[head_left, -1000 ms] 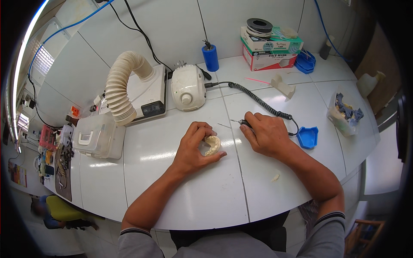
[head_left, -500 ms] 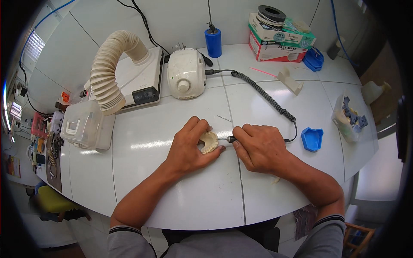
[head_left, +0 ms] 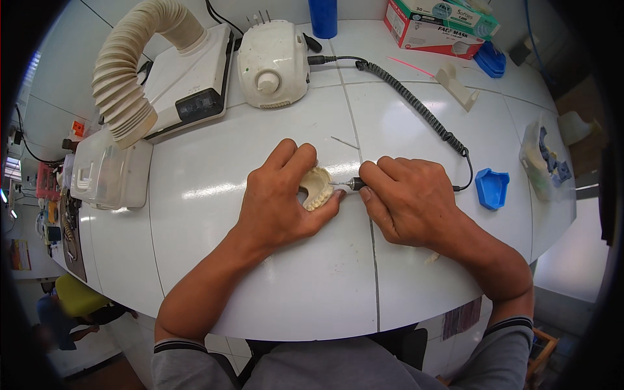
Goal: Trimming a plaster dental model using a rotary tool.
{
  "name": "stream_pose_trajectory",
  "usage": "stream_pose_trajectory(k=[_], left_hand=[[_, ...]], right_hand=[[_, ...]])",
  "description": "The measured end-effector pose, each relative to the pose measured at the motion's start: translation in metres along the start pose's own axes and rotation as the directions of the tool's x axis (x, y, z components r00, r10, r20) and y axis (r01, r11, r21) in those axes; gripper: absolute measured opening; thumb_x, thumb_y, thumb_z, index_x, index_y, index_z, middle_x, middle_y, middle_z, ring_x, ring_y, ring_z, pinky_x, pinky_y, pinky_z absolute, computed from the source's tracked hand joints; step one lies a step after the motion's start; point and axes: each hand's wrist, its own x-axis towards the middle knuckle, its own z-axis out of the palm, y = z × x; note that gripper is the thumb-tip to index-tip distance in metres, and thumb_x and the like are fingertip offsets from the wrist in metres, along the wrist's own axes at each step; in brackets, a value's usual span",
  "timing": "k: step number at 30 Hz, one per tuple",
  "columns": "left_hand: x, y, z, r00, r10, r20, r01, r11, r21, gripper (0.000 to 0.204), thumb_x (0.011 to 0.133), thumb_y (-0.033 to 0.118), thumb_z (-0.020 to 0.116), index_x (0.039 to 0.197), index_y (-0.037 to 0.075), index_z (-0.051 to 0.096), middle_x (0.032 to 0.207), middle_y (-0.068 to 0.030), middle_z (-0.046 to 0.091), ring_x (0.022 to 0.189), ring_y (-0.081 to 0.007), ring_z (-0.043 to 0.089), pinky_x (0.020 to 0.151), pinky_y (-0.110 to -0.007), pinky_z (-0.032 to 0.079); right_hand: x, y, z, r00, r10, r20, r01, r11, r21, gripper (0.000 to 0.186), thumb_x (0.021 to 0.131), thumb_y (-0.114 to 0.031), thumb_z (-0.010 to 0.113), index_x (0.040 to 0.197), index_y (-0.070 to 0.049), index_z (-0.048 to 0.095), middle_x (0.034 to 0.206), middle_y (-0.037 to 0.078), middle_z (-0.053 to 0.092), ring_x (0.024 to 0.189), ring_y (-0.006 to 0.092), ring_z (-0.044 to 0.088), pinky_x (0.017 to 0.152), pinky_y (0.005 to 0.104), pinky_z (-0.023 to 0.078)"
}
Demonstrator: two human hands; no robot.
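A cream horseshoe-shaped dental cast [head_left: 318,188], with teeth along its outer curve, is gripped between the fingers and thumb of my left hand [head_left: 278,192]. My right hand [head_left: 411,201] is wrapped round a dark rotary handpiece [head_left: 356,184]. The thin metal bur [head_left: 340,183] in its tip points left and meets, or almost meets, the cast's right side; I cannot tell if it touches. From behind my right hand a coiled black cord [head_left: 416,103] runs to the white control unit [head_left: 273,64] at the back.
A ribbed hose [head_left: 123,81] arches over a white box-shaped machine at the back left, beside a clear plastic case [head_left: 110,170]. A loose bur [head_left: 344,142] lies beyond the cast. A blue mould [head_left: 492,188] and a scrap-filled container [head_left: 545,159] stand to the right; mask boxes [head_left: 437,29] are behind.
The view has tilted down and come nearer, so the bench objects sit higher in it. Both hands keep their holds on the dental cast and the rotary handpiece.
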Motion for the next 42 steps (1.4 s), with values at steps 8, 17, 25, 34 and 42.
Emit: stream_pose_trajectory(k=[8, 17, 25, 34, 42], left_hand=[[-0.0009, 0.0012, 0.0000, 1.000, 0.014, -0.021, -0.013, 0.998, 0.055, 0.044, 0.076, 0.025, 0.092, 0.096, 0.002, 0.061, 0.088, -0.0090, 0.056, 0.067, -0.0222, 0.062, 0.057, -0.036, 0.052], [-0.0012, 0.0002, 0.0007, 0.999, 0.028, -0.037, -0.026, 0.998, 0.055, 0.044, 0.076, 0.026, 0.092, 0.094, 0.002, 0.059, 0.087, -0.0083, 0.055, 0.065, -0.0203, 0.059, 0.055, -0.035, 0.051], [-0.0009, -0.0001, 0.0010, 0.999, 0.027, -0.037, -0.026, 0.999, 0.037, 0.043, 0.077, 0.024, 0.091, 0.094, 0.002, 0.059, 0.088, -0.0087, 0.055, 0.065, -0.0207, 0.059, 0.055, -0.035, 0.050], [0.0003, 0.0004, 0.0014, 0.999, 0.028, -0.030, -0.026, 0.999, 0.041, 0.042, 0.076, 0.023, 0.091, 0.095, 0.002, 0.060, 0.088, -0.0092, 0.056, 0.066, -0.0228, 0.060, 0.056, -0.037, 0.051], [-0.0010, 0.0016, 0.0010, 0.999, 0.019, -0.032, -0.018, 0.999, 0.046, 0.041, 0.075, 0.023, 0.091, 0.095, 0.002, 0.061, 0.088, -0.0093, 0.056, 0.066, -0.0232, 0.060, 0.057, -0.038, 0.051]], right_hand=[[-0.0016, -0.0032, 0.0012, 1.000, 0.010, 0.003, -0.010, 1.000, -0.004, 0.016, 0.099, -0.025, 0.072, 0.102, -0.011, 0.066, 0.076, 0.005, 0.061, 0.062, 0.0243, 0.066, 0.055, 0.0414, 0.051], [-0.0018, -0.0041, 0.0015, 1.000, 0.003, -0.003, -0.003, 1.000, -0.008, 0.015, 0.099, -0.024, 0.073, 0.101, -0.011, 0.067, 0.075, 0.004, 0.061, 0.061, 0.0240, 0.065, 0.054, 0.0415, 0.050], [-0.0009, -0.0042, 0.0011, 1.000, 0.000, 0.002, 0.000, 1.000, -0.007, 0.014, 0.098, -0.024, 0.073, 0.101, -0.011, 0.067, 0.075, 0.004, 0.061, 0.060, 0.0242, 0.065, 0.054, 0.0412, 0.050], [-0.0005, -0.0034, 0.0017, 1.000, 0.002, 0.017, -0.001, 1.000, -0.026, 0.015, 0.098, -0.024, 0.073, 0.102, -0.011, 0.067, 0.074, 0.004, 0.061, 0.060, 0.0239, 0.064, 0.053, 0.0413, 0.050], [-0.0008, -0.0038, 0.0015, 1.000, -0.012, 0.008, 0.012, 1.000, -0.012, 0.015, 0.098, -0.024, 0.073, 0.100, -0.011, 0.067, 0.074, 0.004, 0.060, 0.060, 0.0235, 0.064, 0.053, 0.0408, 0.050]])
